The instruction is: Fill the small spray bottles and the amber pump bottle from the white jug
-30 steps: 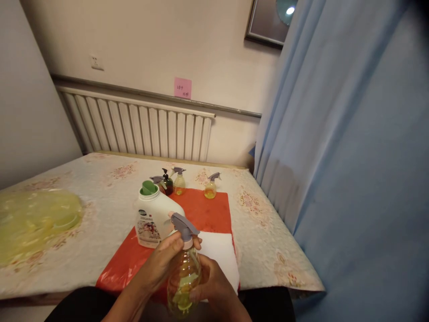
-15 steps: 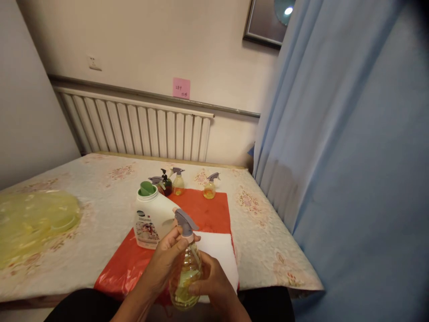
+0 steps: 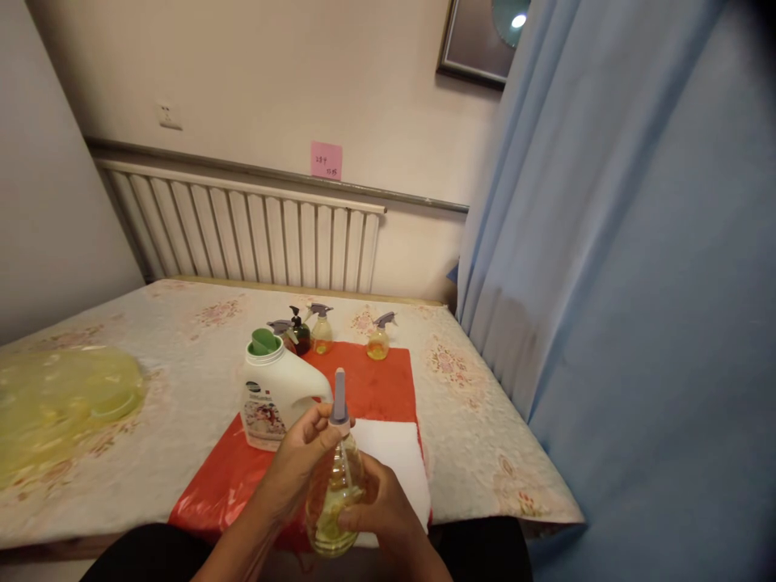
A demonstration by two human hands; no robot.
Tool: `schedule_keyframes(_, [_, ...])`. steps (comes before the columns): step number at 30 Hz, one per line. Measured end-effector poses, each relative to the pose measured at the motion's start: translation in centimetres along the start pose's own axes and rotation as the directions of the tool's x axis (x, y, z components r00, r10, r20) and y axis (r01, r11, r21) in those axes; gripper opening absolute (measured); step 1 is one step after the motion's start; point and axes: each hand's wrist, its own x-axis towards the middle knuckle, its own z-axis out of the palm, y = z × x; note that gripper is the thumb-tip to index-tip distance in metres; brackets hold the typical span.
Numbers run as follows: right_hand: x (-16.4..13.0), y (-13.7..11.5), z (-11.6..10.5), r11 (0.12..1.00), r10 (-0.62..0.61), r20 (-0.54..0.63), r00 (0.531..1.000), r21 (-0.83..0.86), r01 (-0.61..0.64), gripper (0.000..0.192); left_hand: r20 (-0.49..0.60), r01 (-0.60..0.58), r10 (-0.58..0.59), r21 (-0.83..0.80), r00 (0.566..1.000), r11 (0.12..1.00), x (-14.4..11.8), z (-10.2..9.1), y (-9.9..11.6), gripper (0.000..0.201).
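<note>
A clear spray bottle (image 3: 335, 505) with yellowish liquid inside is held between my hands, tilted slightly, its grey trigger head pointing up. The fingers of my left hand (image 3: 306, 444) pinch the pale collar under the trigger head. My right hand (image 3: 385, 509) wraps the bottle's body from the right, thumb across its front. Just behind my left hand stands a white detergent jug (image 3: 267, 404) with a printed label and a green scoop-like cap (image 3: 264, 342) in its mouth. A red plastic sheet (image 3: 369, 376) and a white sheet (image 3: 397, 461) lie beneath.
Behind the jug stand a dark pump bottle (image 3: 299, 333) and more spray bottles, one a pale spray bottle (image 3: 322, 331). Another spray bottle (image 3: 378, 343) is farther right. A yellow translucent plastic bag (image 3: 66, 396) lies left on the flowered cover (image 3: 485, 436). A blue curtain (image 3: 594, 242) hangs at right.
The trigger head has turned on the bottle, from pointing sideways to facing nearly end-on to me. Both hands keep their hold in nearly the same place.
</note>
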Motion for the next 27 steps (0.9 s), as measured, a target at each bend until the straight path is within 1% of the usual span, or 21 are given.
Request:
schedule_keyframes(3, [-0.1,0.1,-0.2,1.000,-0.008,0.014,1.000,-0.005,0.008,0.074,-0.002,0.005,-0.005,0.008,1.000,1.000,0.3,-0.2,-0.5,0.029])
schedule_keyframes(7, [-0.2,0.4,-0.6,1.000,0.003,0.017,1.000,-0.001,-0.003,0.076,0.075,0.048,-0.045,-0.044,0.996,0.998,0.2,-0.5,-0.5,0.029])
schedule_keyframes(10, [-0.2,0.6,-0.7,1.000,0.026,0.025,0.999,0.014,-0.026,0.076,0.137,0.085,-0.077,-0.054,0.988,0.995,0.0,-0.7,-0.3,0.030])
schedule_keyframes(13, [-0.3,0.6,-0.6,0.999,0.033,0.012,0.999,0.019,-0.033,0.075,0.179,0.094,-0.083,-0.055,0.980,0.994,-0.1,-0.9,-0.3,0.031])
schedule_keyframes(15, [-0.3,0.4,-0.5,1.000,0.015,0.010,1.000,0.013,-0.015,0.075,0.162,0.089,-0.081,-0.042,0.983,0.995,0.1,-1.0,-0.4,0.032])
schedule_keyframes(17, [-0.3,0.3,-0.4,1.000,0.000,0.013,1.000,-0.005,0.000,0.075,0.117,0.075,-0.073,-0.012,0.990,0.997,0.3,-1.0,-0.5,0.035])
schedule_keyframes(21, [-0.3,0.1,-0.5,0.997,-0.020,-0.022,1.000,-0.081,0.019,0.073,0.010,0.015,-0.016,0.099,1.000,0.995,0.7,-0.9,-0.5,0.041])
schedule_keyframes(23, [-0.3,0.1,-0.5,0.994,-0.021,-0.032,0.999,-0.108,0.017,0.072,-0.022,0.010,-0.007,0.152,1.000,0.988,0.7,-0.9,-0.5,0.043])
schedule_keyframes(25, [-0.4,0.1,-0.6,0.991,-0.006,-0.044,0.999,-0.132,0.000,0.072,-0.020,0.022,-0.019,0.184,1.000,0.983,0.7,-1.1,-0.6,0.040])
schedule_keyframes(27, [-0.5,0.0,-0.7,0.988,0.012,-0.058,0.998,-0.155,-0.021,0.074,0.006,0.028,-0.030,0.205,1.000,0.978,0.7,-1.4,-0.7,0.035])
